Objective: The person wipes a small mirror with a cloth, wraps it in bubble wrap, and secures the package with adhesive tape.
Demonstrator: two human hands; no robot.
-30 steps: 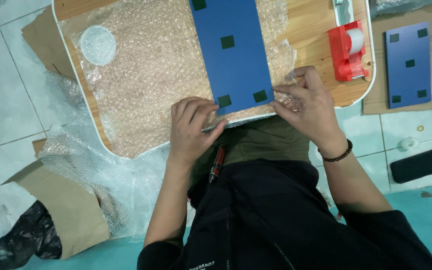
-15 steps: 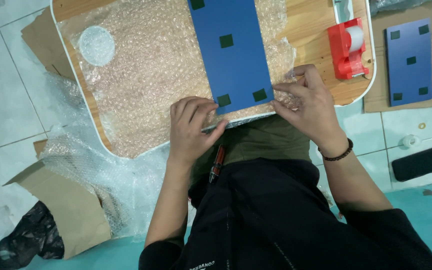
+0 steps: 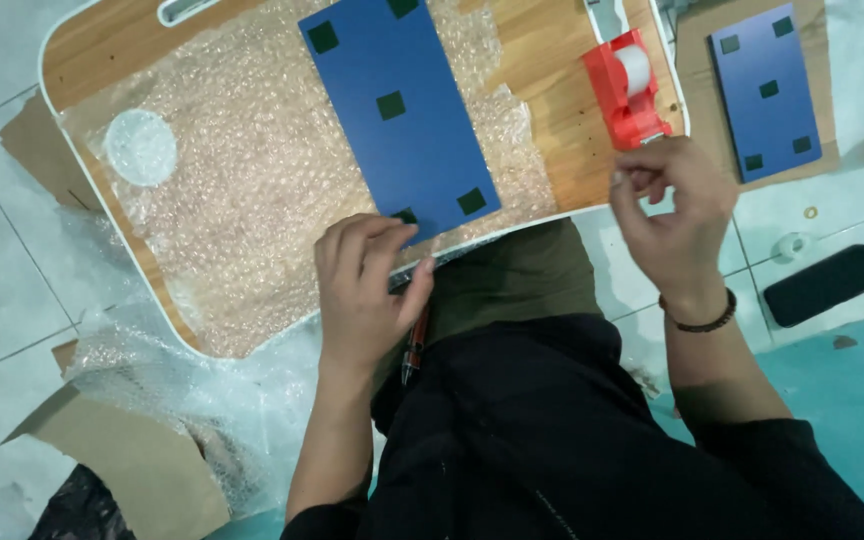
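Observation:
A long blue panel (image 3: 397, 110) with dark square pads lies on a sheet of bubble wrap (image 3: 252, 170) spread over a wooden lap tray (image 3: 82, 60) with a white rim. My left hand (image 3: 367, 290) presses on the wrap at the panel's near corner, with the thumb at the tray's near edge. My right hand (image 3: 672, 210) is raised off the tray just below a red tape dispenser (image 3: 624, 95). Its thumb and fingertips are pinched together, and I cannot tell if they hold anything.
A second blue panel (image 3: 764, 90) lies on cardboard (image 3: 697, 60) to the right. A black oblong object (image 3: 820, 285) rests on the tiled floor. Loose bubble wrap (image 3: 152, 370) and a cardboard flap (image 3: 142, 470) lie at the lower left. A clear round disc (image 3: 140, 147) sits on the wrap.
My right hand left the panel's near right corner and rose to the right, beside the tape dispenser. My left hand stays at the panel's near end. The view has shifted.

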